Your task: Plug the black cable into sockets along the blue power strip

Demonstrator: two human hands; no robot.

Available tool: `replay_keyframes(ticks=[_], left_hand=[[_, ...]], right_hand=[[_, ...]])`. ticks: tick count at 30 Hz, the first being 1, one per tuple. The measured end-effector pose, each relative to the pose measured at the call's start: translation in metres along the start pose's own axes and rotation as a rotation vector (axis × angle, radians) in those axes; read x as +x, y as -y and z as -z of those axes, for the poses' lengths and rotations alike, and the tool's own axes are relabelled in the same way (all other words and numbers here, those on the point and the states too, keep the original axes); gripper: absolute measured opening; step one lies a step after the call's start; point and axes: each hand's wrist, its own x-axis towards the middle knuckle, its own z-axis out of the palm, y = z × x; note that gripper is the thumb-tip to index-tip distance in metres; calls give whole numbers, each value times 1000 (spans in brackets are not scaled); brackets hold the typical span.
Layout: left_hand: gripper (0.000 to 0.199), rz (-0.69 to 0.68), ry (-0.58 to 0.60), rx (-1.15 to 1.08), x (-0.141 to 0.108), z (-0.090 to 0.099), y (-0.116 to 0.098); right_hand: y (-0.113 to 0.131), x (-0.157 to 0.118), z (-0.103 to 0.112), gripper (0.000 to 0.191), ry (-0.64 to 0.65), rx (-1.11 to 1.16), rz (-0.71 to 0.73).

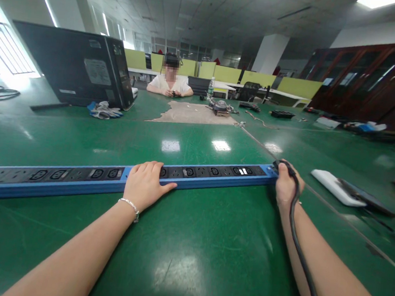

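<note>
A long blue power strip (208, 182) with black sockets lies across the green table in front of me. My left hand (146, 182) grips it near the middle, fingers bent over the top and thumb along the near side. At the strip's right end, my right hand (287, 188) is closed around a black plug (279, 163). From that plug a black power cable (295, 238) runs down along my right forearm. My fingers partly cover the plug, so I cannot tell whether it sits in the end of the strip.
A black computer case (75, 67) stands at the far left, with work gloves (105, 110) beside it. Across the table (198, 141) sits another person (171, 81). To the right lie a white box-shaped item (334, 187) and a dark flat device (368, 198).
</note>
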Motion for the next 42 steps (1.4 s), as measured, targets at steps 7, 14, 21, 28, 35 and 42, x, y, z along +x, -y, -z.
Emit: replay_keyframes(ticks=[7, 14, 21, 28, 35, 42], left_hand=[[62, 4, -1, 2, 0, -1, 1], [62, -3, 0, 2, 0, 0, 0], [62, 10, 5, -10, 0, 0, 0], [62, 10, -2, -5, 0, 0, 0], [63, -5, -14, 9, -1, 0, 0], [63, -10, -25, 12, -2, -1, 1]], right_hand=[[29, -7, 0, 33, 60, 131, -73], [28, -9, -1, 38, 125, -8, -72], [37, -11, -7, 32, 163, -175, 17], [29, -8, -6, 39, 230, -256, -20], [28, -18, -6, 39, 242, -269, -10], [28, -23, -2, 44, 273, -326, 29]])
